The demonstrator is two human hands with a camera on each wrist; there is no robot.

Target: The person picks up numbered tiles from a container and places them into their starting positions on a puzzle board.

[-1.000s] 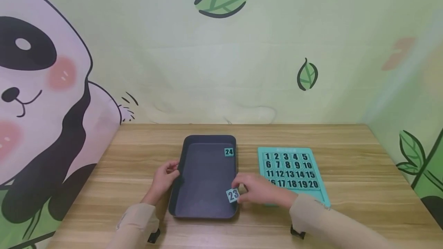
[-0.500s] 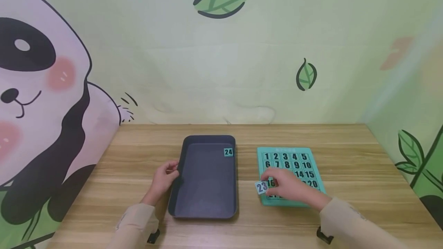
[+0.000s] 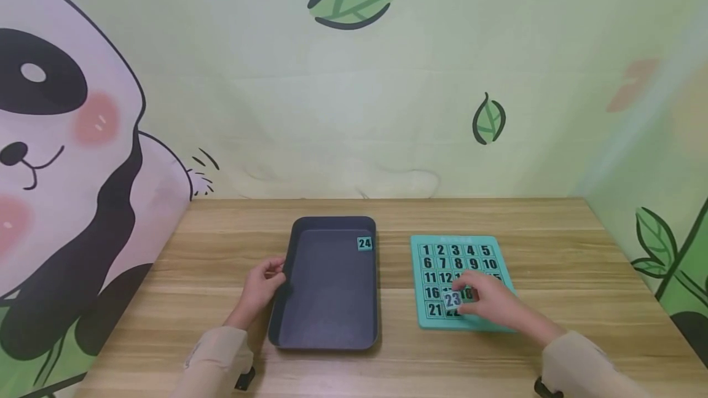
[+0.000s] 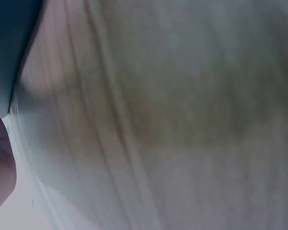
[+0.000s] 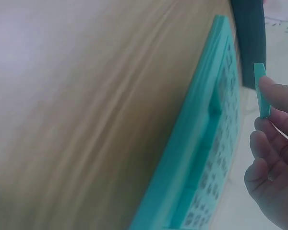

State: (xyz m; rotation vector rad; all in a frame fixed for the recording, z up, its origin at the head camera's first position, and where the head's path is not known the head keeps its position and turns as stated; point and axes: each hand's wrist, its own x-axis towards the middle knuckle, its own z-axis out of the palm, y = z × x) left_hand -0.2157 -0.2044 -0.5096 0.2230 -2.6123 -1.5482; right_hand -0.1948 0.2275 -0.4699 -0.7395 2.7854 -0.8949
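Observation:
My right hand (image 3: 489, 300) pinches a small square number tile (image 3: 452, 300) marked 23 between thumb and fingertips. It holds the tile over the lower rows of a turquoise number board (image 3: 431, 323), partly hiding the numbers there. From the right wrist, the tile (image 5: 261, 91) shows edge-on, raised above the board's surface. Tiles 21 and 22 lie in the bottom row, left of my fingers. On the other side, my left hand (image 3: 262, 287) holds the left rim of a dark rectangular tray (image 3: 326, 300), with fingers curled at its wall.
One tile (image 3: 364, 244) marked 24 lies in the tray's far right corner. Tray and board stand side by side on a wood-grain table (image 3: 395, 275), with a strip of tabletop between them. A cloth printed with a panda and leaves (image 3: 356, 3) hangs behind.
My right hand has carried tile 23 rightward, from above the tray's right edge to over the number board. My left hand and the tray have stayed in place.

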